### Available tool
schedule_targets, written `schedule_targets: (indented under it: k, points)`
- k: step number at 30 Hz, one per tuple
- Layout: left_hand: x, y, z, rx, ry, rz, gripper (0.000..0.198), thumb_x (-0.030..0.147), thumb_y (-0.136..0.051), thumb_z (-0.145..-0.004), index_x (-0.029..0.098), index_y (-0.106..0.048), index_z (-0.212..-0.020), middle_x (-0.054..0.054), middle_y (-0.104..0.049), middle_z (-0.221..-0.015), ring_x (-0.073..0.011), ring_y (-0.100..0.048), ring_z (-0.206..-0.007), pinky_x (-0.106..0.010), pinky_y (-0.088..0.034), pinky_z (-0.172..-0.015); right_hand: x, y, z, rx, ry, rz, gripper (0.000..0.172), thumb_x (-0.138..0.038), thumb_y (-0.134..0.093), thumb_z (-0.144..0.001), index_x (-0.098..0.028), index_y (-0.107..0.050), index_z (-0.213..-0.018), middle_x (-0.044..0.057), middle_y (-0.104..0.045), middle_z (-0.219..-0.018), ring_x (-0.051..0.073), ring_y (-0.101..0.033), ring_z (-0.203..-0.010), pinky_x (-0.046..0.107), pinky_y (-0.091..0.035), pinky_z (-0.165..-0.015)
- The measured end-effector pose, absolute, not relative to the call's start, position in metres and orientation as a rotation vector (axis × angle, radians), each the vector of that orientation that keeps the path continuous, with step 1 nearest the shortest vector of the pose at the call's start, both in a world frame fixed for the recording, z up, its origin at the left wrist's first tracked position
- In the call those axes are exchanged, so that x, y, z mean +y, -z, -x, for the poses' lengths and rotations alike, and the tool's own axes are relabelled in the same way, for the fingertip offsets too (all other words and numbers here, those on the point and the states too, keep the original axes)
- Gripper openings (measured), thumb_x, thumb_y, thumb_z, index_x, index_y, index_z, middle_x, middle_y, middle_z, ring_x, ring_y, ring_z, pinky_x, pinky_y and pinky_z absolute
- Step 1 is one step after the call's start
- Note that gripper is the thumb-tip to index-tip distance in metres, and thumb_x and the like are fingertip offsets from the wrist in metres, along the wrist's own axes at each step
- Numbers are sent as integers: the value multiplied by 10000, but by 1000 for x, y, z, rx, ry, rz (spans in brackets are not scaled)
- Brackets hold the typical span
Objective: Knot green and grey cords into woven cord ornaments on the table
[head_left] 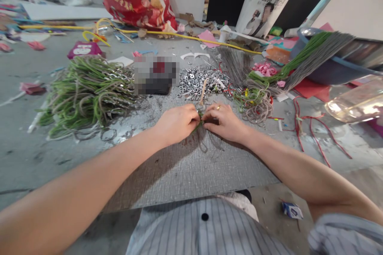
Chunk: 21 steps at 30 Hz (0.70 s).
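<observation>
My left hand (183, 122) and my right hand (223, 121) meet above the grey tabletop (179, 175), fingertips almost touching. Both pinch a short green and grey cord (200, 122), whose grey loops hang blurred below the fingers. A ring sits on one finger of my right hand. Just beyond the fingertips a small wooden stick (204, 91) lies against a heap of small silver metal pieces (194, 79). To the left is a big pile of green and grey cords (86, 95) with metal pieces at their ends. The exact pinch point is partly hidden.
A blue basin (323, 63) at the right carries long green and grey cord bundles (317, 55). Near it are red cords (297, 123) and a clear container (356, 99). A pixelated dark object (158, 79) lies by the metal heap. Behind stands a red bag (134, 0).
</observation>
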<state>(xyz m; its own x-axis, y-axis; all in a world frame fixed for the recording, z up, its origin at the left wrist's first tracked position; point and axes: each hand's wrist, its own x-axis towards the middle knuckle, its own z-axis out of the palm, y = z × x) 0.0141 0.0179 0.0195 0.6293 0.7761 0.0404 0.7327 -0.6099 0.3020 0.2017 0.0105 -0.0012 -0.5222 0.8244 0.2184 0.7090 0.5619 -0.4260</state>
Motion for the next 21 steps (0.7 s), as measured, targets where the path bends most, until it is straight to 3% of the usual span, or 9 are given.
schedule_targets:
  k: [10, 17, 21]
  points:
    - [19, -13, -15, 1250, -232, -2539, 238, 233, -455, -838, 184, -688, -846, -41, -640, -882, -188, -609, -787, -307, -448, -685, 12, 4, -202, -2342, -467, 1231, 56, -216, -668, -756, -196, -643, -802, 23, -637, -849, 170, -565, -839, 351, -349, -787]
    - [18, -11, -16, 1276, -243, -2524, 228, 247, -470, -833, 198, -692, -848, -33, -653, -906, -189, -617, -794, -302, -450, -677, 11, 4, -201, -2332, -444, 1259, 98, -252, -687, -745, -204, -656, -824, 35, -651, -902, 202, -564, -916, 371, -347, -812]
    - [18, -12, -17, 1288, -256, -2541, 239, 278, -467, -840, 214, -697, -852, -27, -660, -897, -182, -619, -794, -289, -452, -672, 13, 3, -204, -2292, -524, 1171, 72, -235, -598, -810, -183, -644, -789, 30, -641, -807, 152, -566, -790, 307, -384, -743]
